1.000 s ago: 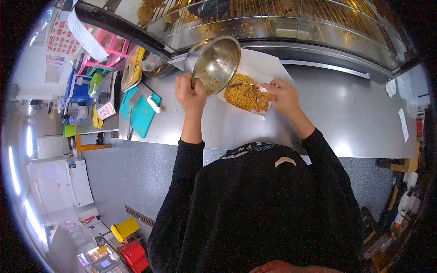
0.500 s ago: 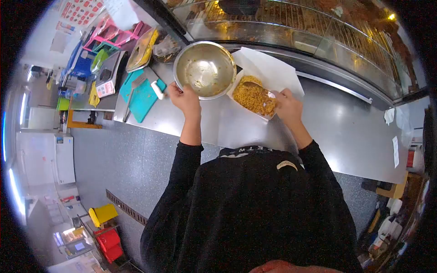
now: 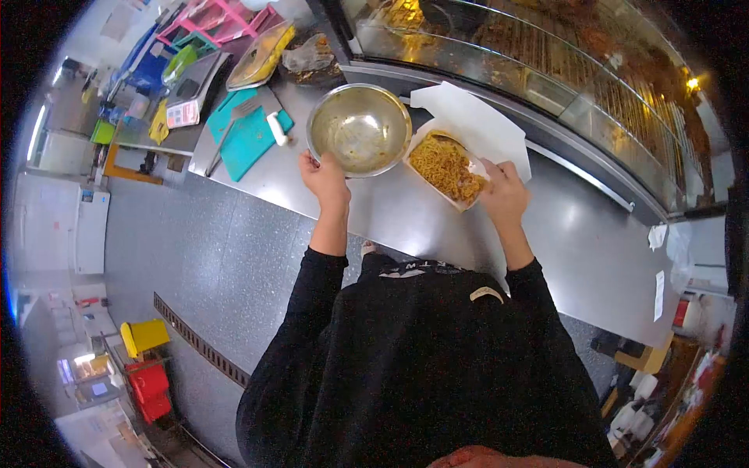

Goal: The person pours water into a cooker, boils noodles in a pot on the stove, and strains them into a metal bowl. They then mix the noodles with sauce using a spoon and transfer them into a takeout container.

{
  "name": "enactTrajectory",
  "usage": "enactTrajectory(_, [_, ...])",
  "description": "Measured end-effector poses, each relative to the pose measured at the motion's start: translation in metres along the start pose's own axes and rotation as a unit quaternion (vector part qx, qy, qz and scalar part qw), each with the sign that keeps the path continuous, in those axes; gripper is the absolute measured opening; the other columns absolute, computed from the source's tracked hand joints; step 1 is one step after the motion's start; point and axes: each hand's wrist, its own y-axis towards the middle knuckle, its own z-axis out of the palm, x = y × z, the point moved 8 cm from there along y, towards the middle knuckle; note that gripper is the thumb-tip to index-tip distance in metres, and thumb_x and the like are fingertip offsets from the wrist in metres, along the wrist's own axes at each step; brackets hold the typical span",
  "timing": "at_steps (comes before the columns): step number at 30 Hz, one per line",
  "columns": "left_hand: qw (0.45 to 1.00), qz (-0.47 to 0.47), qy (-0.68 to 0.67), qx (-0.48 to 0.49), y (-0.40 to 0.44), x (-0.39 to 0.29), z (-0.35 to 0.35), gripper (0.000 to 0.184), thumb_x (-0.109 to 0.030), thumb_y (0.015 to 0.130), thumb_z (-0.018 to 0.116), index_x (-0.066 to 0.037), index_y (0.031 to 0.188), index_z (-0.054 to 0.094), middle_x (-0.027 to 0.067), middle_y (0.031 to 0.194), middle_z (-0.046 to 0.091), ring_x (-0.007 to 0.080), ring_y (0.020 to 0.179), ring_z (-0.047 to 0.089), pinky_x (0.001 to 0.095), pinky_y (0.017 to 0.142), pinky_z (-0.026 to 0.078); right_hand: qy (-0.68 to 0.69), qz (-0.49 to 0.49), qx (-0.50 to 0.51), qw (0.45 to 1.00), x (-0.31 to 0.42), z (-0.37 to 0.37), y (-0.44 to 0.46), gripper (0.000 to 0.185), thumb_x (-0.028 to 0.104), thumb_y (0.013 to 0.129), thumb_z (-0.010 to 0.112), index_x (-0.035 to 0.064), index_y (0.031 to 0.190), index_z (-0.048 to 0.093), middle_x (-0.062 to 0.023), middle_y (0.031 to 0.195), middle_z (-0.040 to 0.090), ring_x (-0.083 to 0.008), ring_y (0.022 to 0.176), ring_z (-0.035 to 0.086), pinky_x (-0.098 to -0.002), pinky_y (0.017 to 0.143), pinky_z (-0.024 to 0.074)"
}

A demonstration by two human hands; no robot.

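Observation:
My left hand (image 3: 324,179) grips the near-left rim of a steel mixing bowl (image 3: 355,129), fingers and thumb closed on it. Only food smears and a few scraps show inside the bowl. To its right, a white takeaway box (image 3: 480,117) lies with its lid folded back, filled with yellow-brown food (image 3: 445,165) that looks like fried rice or noodles. At the box's right side, my right hand (image 3: 505,191) is closed around a spoon (image 3: 449,137), whose head rests at the far edge of the food. The fingers partly hide its handle.
A turquoise cutting board (image 3: 248,140) lies left on the steel counter (image 3: 569,249), with a spatula (image 3: 234,125) and a white-handled tool (image 3: 277,129) on it. A scale (image 3: 191,93) stands beyond. A glass food cabinet (image 3: 499,58) borders the counter's back.
My view has shifted and turned slightly. The spoon has moved to the far edge of the food, and my right hand has shifted with it. My left hand still grips the bowl.

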Motion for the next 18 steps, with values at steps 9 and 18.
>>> enactTrajectory(9, [0.997,0.073,0.029,0.013,-0.015,-0.004,-0.031,0.013,0.001,0.073,0.047,-0.003,0.084,0.044,0.0019,0.076,0.047,0.0073,0.066,0.043,0.0217,0.06,0.038,0.025,0.041,0.003,0.999,0.001,0.004,-0.01,0.038,0.007,0.059,0.056,0.0217,0.094,0.062,0.0012,0.076,0.05,-0.0193,0.069,0.054,-0.0312,0.056,0.0448])
enactTrajectory(18, [0.996,0.081,0.009,-0.023,-0.008,-0.028,-0.117,0.012,-0.002,0.073,0.049,-0.003,0.084,0.045,0.0014,0.078,0.047,0.0076,0.072,0.043,0.0224,0.068,0.037,0.098,0.311,0.196,0.925,0.018,0.027,-0.02,0.041,0.011,0.061,0.064,0.0115,0.102,0.061,-0.0055,0.087,0.055,-0.0162,0.077,0.056,-0.0332,0.065,0.0451])
